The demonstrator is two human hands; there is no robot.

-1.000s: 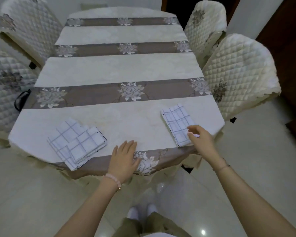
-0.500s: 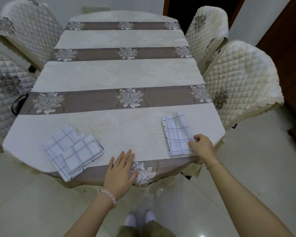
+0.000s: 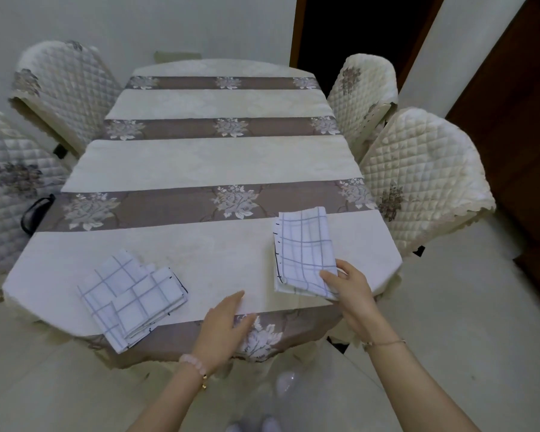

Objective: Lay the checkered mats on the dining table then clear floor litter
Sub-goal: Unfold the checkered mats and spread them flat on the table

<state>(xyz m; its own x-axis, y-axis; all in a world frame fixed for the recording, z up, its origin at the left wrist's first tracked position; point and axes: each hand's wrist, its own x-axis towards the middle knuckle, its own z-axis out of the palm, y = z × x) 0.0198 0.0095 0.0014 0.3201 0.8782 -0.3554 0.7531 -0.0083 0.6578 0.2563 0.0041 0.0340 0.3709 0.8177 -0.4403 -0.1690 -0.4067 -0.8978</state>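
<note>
A folded white mat with a grey check [image 3: 304, 247] lies at the near right of the dining table [image 3: 212, 160]. My right hand [image 3: 348, 288] pinches its near right corner, and that end is lifted slightly off the cloth. A stack of folded checkered mats [image 3: 131, 294] lies at the near left of the table, touched by nothing. My left hand [image 3: 225, 322] rests flat on the table's near edge between the two, fingers straight, holding nothing.
Quilted cream chairs stand around the table: two on the right [image 3: 418, 179] [image 3: 363, 88] and two on the left [image 3: 63, 88] [image 3: 7, 179]. A black strap [image 3: 33, 210] hangs at the left table edge. Pale tiled floor [image 3: 449, 322] surrounds me; a dark doorway [image 3: 337, 29] is behind.
My right hand slid from the mat's near edge to its near right corner and took hold of it, and the mat turned straighter. The left hand stayed on the table edge.
</note>
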